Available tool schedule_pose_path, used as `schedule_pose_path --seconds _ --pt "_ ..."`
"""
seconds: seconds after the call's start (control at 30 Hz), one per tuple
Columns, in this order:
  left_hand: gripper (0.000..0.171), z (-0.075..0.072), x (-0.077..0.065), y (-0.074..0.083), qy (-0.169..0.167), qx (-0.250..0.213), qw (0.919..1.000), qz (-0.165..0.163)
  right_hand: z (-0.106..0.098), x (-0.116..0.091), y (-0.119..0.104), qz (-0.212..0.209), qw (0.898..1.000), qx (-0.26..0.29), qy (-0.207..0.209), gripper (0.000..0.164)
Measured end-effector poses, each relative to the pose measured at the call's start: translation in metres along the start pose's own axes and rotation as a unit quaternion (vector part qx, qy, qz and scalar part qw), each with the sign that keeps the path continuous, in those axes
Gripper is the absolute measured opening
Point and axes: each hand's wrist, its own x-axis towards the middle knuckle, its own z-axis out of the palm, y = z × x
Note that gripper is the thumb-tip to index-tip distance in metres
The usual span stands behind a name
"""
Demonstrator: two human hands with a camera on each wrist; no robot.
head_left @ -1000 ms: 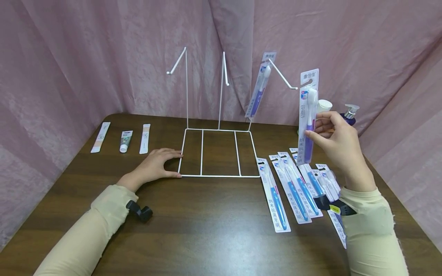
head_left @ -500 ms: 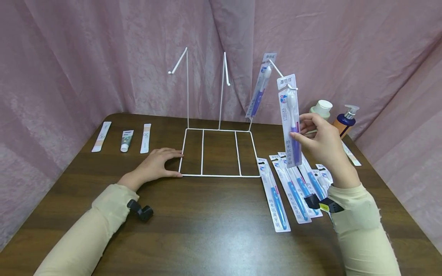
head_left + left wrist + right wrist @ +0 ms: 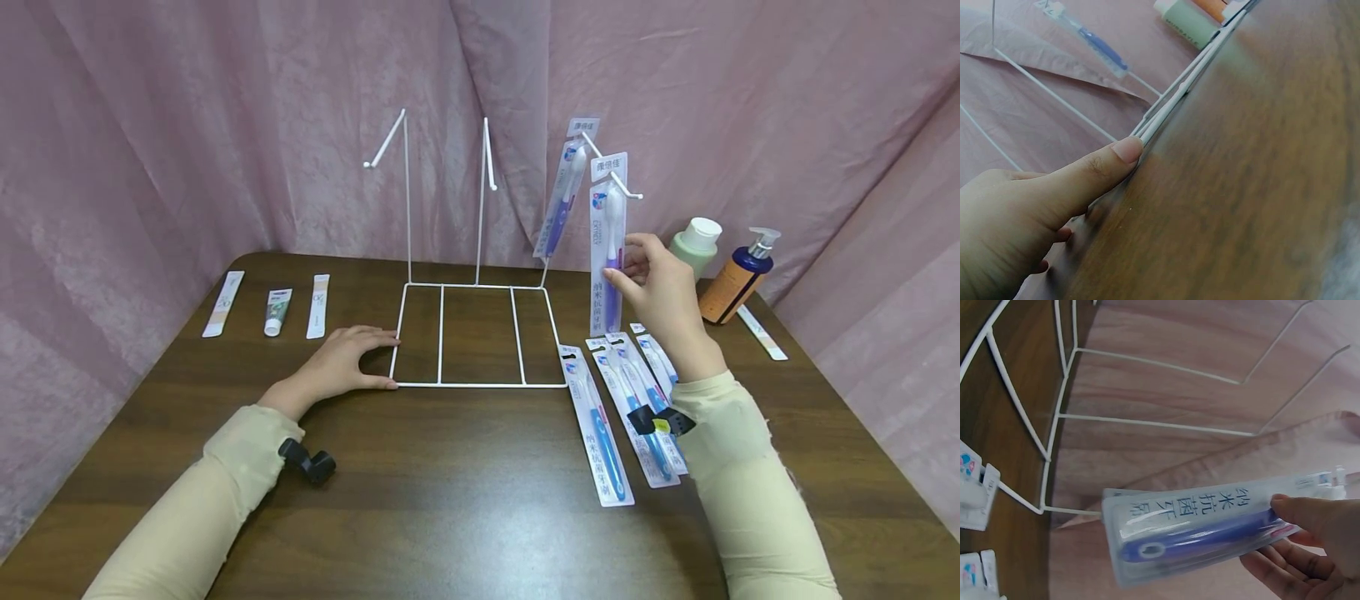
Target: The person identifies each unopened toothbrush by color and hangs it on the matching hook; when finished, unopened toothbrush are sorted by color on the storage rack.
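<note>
My right hand (image 3: pixel 663 292) pinches a packaged purple toothbrush (image 3: pixel 603 225) by the side of its pack, thumb in front and fingers behind. The pack hangs upright with its top hole around the right hook (image 3: pixel 628 190) of a white wire display rack (image 3: pixel 480 386). Farther back on that hook hangs another packaged purple toothbrush (image 3: pixel 558 200). In the right wrist view, the held pack (image 3: pixel 1197 519) covers part of the rack's right post. My left hand (image 3: pixel 333 367) touches the rack's front left corner and left bar with its thumb (image 3: pixel 1127 149) and fingertips.
Several packaged blue toothbrushes (image 3: pixel 600 433) lie right of the rack, partly under my right forearm. Behind them stand a green bottle (image 3: pixel 696 246) and an orange pump bottle (image 3: pixel 731 287), near a slim box (image 3: pixel 761 333). A small tube (image 3: pixel 277 312) lies between two slim boxes (image 3: pixel 318 306) at left.
My right hand has moved left with the purple toothbrush, whose pack has gone onto the right hook and slid back along it. The left hand has stayed on the rack.
</note>
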Motion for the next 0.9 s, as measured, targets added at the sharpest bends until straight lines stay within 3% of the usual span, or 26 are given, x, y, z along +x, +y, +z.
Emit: schedule_pose_path --seconds 0.33,0.9 --pt "0.075 0.002 0.000 -0.002 0.008 -0.002 0.9999 0.008 0.027 0.027 0.012 0.010 0.999 0.017 0.034 0.043" --pt "0.076 0.001 -0.001 0.000 0.008 0.007 0.9999 0.008 0.050 0.066 0.023 0.027 0.999 0.019 0.027 0.039"
